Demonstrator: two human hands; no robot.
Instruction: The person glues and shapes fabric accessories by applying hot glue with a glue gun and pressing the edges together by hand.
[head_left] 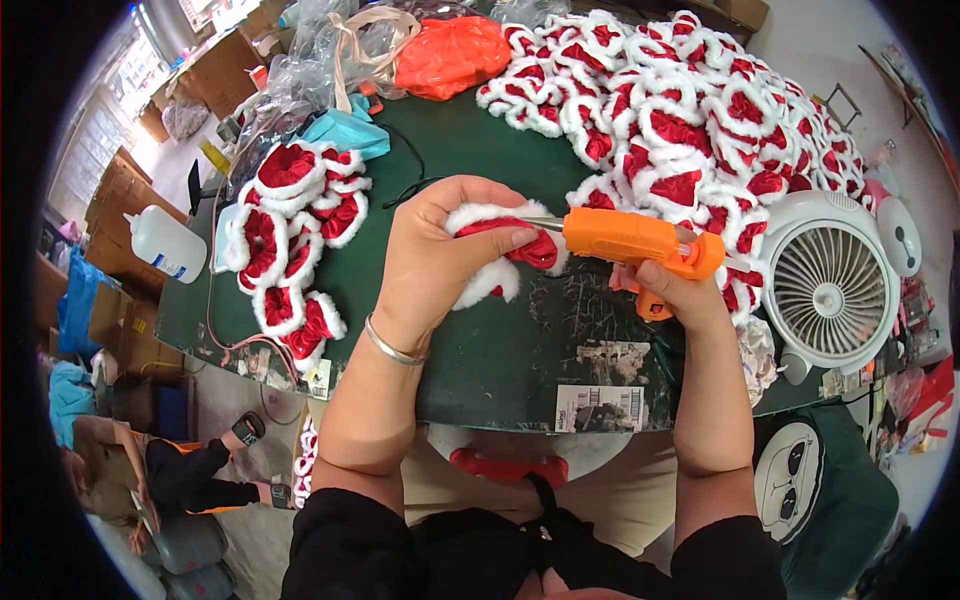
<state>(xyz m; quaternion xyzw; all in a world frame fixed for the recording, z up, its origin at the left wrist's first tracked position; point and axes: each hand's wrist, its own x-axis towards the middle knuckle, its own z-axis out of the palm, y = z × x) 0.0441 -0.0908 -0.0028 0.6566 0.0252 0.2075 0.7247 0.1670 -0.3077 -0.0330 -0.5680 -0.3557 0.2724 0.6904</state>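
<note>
Pinched between the thumb and fingers of my left hand [435, 245] is a red fabric piece with white fluffy trim [537, 252]. My right hand [680, 295] grips an orange hot glue gun [620, 235] by its handle. The gun points left, its metal nozzle lying at the upper edge of the red piece near my left fingertips; whether it touches the fabric I cannot tell. Part of the piece is hidden behind my left thumb and fingers.
A big pile of similar red-and-white pieces [680, 130] covers the table's back right. A smaller heap [290, 240] lies at left. A white fan [828, 298] stands at right. Plastic bags [450, 60] and a cable [405, 150] are behind. Another person [120, 460] sits lower left.
</note>
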